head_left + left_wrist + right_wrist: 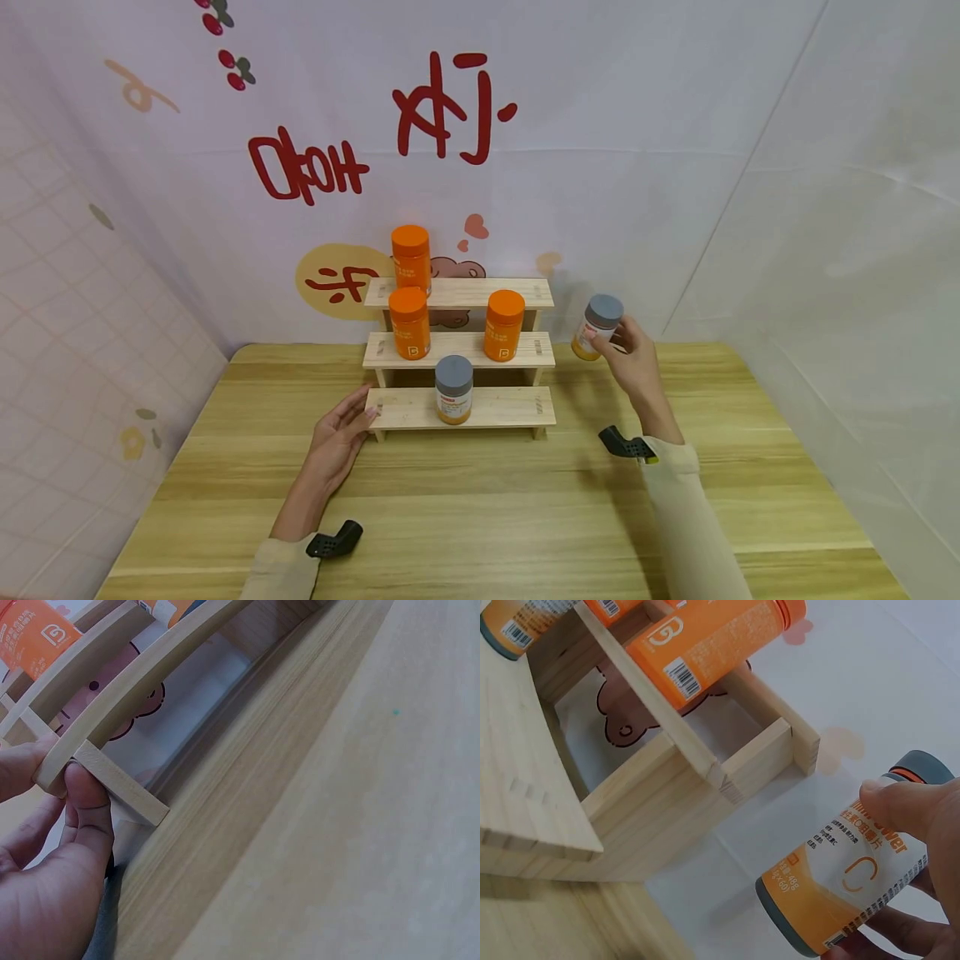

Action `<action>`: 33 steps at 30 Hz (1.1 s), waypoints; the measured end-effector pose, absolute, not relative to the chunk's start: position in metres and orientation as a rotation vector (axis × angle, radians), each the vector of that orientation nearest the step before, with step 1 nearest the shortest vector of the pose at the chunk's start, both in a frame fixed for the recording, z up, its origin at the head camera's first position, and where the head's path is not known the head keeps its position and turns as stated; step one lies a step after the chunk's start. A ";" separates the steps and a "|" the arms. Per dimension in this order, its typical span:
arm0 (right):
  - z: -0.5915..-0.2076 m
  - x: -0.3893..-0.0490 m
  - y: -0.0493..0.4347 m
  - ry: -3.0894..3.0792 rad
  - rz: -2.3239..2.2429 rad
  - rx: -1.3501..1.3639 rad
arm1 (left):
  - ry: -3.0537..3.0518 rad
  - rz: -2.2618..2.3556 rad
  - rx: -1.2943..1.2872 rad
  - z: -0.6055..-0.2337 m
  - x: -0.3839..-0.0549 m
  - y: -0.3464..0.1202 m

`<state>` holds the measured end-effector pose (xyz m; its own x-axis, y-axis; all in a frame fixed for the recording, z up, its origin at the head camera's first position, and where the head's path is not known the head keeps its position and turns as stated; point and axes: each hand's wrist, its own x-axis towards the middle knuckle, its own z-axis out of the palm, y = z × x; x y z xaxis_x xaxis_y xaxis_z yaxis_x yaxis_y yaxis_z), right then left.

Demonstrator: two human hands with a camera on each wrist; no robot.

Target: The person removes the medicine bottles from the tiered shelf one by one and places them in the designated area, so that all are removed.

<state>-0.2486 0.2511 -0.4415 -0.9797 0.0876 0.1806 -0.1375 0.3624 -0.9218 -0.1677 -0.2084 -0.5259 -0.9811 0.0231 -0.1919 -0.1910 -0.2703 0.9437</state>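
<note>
My right hand [633, 357] grips a grey-capped pill bottle [597, 327] just right of the wooden rack, tilted and raised above the table. Its white and orange label [847, 862] with a large C shows in the right wrist view. At the opposite side, my left hand [341, 435] pinches the left end of the lowest step of the three-step rack [401, 408]; thumb and fingers [88, 787] meet around the board's end. A second grey-capped bottle [453, 390] stands upright near the middle of that lowest step.
Two orange bottles stand on the middle step, one left [409, 325] and one right [504, 327]. Another orange bottle [411, 258] is at the top step's left. Behind the wood-grain table [480, 517] hangs a white printed cloth [637, 167].
</note>
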 end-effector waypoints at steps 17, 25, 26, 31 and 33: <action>-0.476 -0.249 0.264 -2.440 1.695 -0.022 | 1.822 2.370 -0.200 -0.525 -0.168 -0.208; -0.461 -0.237 0.259 -2.486 1.729 -0.087 | 1.809 2.386 -0.184 -0.525 -0.168 -0.209; -0.465 -0.239 0.261 -2.483 1.732 -0.095 | 1.810 2.387 -0.181 -0.524 -0.168 -0.209; -0.492 -0.251 0.271 -2.478 1.720 -0.108 | 1.819 2.388 -0.169 -0.524 -0.167 -0.210; -0.497 -0.252 0.274 -2.476 1.716 -0.111 | 1.817 2.390 -0.163 -0.525 -0.167 -0.209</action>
<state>-0.2522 0.2738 -0.4971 -0.9892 0.1325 0.0621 -0.0117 0.3518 -0.9360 -0.1668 -0.2094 -0.5248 -0.9851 0.0413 -0.1668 -0.1718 -0.2640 0.9491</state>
